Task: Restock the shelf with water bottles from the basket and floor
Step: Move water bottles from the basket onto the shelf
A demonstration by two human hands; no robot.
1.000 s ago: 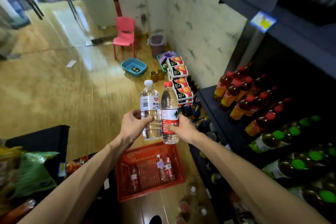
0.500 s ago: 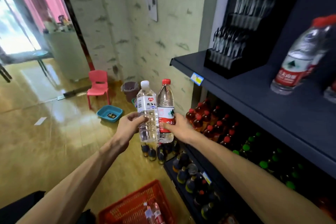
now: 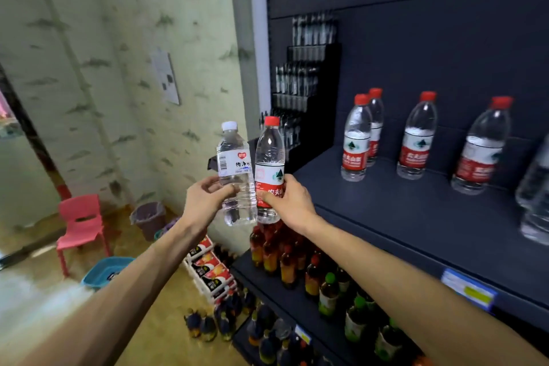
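The left hand [image 3: 205, 200] holds a white-capped bottle [image 3: 236, 175] upright, its grip closed round the lower half with the thumb across the front just under the white label. The right hand [image 3: 292, 202] holds a red-capped bottle [image 3: 269, 169] upright too, its grip wrapped round the red label with the thumb lying over the printing. The two bottles stand side by side in the air and touch along their bodies, just left of the shelf's front corner and level with its board. The shelf [image 3: 416, 217] is dark, and four red-capped water bottles already stand on it toward the back: a pair [image 3: 361, 140], one close behind the other, then a third [image 3: 417, 137] and a fourth [image 3: 478, 148] further right, each well apart from the next. At the far right edge more clear bottles [image 3: 534, 196] show only as a blur. A black stepped rack [image 3: 309, 92] sits at the shelf's left end against the back panel. A blue and yellow price tag [image 3: 469, 291] is fixed to the shelf's front lip. On the shelf below stand rows of dark drink bottles, red-capped ones [image 3: 276, 249] to the left and green-capped ones [image 3: 350, 303] to the right. On the floor beside the unit are stacked cartons [image 3: 211, 270] and a cluster of small dark bottles [image 3: 217, 321]. Further off by the wall are a pink chair [image 3: 80, 226], a bin [image 3: 148, 220] and a blue tub [image 3: 104, 272].
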